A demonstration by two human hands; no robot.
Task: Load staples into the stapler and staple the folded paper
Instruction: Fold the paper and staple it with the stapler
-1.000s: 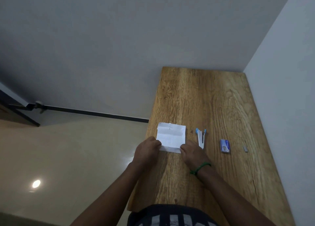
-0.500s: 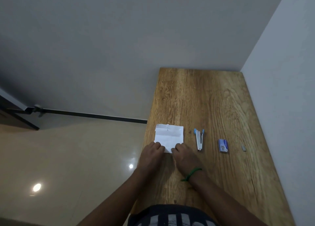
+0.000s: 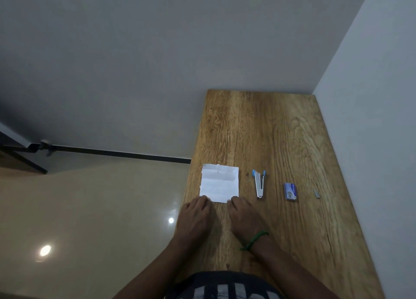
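I've got L hand (image 3: pixel 195 215) & R hand (image 3: pixel 244 214) flat, fingers (image 3: pixel 203 200) straight on folded paper (image 3: pixel 220 183) near edge, prob pinning it to bench (image 3: pixel 281 129); stapler (image 3: pixel 259 185) & staple box (image 3: pixel 290 191) parked R, untouched.

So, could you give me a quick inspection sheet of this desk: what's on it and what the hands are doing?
Surface: wooden table, set into a wall corner.
Job's things: folded paper flat near the left edge; stapler to its right, blue ends pointing away; staple box further right; staple strip loose beyond it. Whether the stapler is loaded cannot be told.
Clutter: nothing seen.
Hands: left hand and right hand flat on the table, fingertips at the paper's near corners, holding nothing; green wristband on the right wrist.
Cables: nothing seen.
Surroundings: grey walls; glossy beige floor with light reflections.
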